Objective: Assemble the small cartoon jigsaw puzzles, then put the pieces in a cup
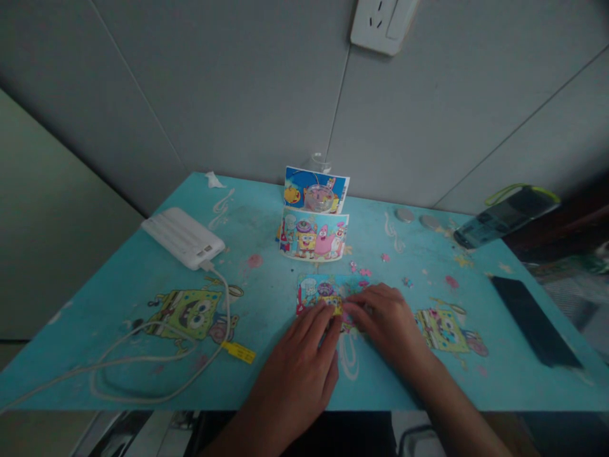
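Observation:
A small cartoon jigsaw puzzle (pixel 310 287) lies flat on the blue table, partly assembled, its lower part hidden by my hands. My left hand (pixel 303 362) rests on its lower left edge, fingers stretched out and holding nothing. At the puzzle's right side, my right hand (pixel 392 324) has thumb and fingertips drawn together against the surface; whatever is between them is too small or covered to make out. Several loose pink and blue puzzle pieces (pixel 365 272) are scattered just beyond the puzzle. Behind it a picture card (pixel 314 236) with the same characters stands propped up.
A white power bank (pixel 183 238) with a white cable (pixel 227 304) is on the left. Clear plastic cups (pixel 320 198) stand at the card. Two round silvery discs (pixel 405 216), a clear pouch (pixel 507 217) and a dark flat slab (pixel 533 320) lie to the right.

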`<action>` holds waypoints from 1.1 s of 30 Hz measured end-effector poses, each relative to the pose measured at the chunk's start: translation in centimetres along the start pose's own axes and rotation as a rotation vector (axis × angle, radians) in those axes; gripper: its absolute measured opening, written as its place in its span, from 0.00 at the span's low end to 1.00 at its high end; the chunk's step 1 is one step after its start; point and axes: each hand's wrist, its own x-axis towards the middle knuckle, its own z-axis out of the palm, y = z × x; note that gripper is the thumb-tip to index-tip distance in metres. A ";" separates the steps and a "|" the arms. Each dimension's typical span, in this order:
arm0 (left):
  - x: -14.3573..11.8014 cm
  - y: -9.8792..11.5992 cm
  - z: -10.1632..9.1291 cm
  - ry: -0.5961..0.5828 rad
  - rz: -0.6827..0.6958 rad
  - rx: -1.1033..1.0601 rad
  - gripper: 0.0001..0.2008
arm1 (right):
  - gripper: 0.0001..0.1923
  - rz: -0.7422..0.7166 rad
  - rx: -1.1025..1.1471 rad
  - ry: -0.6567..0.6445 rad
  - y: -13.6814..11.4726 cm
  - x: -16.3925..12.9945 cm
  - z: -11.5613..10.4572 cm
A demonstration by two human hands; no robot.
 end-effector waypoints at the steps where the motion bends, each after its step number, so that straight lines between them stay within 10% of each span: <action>1: 0.0 0.0 0.0 0.003 0.001 -0.002 0.27 | 0.07 -0.009 0.011 0.012 0.1 -0.1 0.0; 22: 0.1 0.2 -0.2 -0.015 0.001 0.002 0.26 | 0.17 -0.209 -0.177 -0.099 -0.1 -1.1 -0.4; 33: 0.1 0.1 -0.2 -0.017 0.003 0.003 0.26 | 0.16 -0.110 0.032 0.044 0.9 -1.4 -0.5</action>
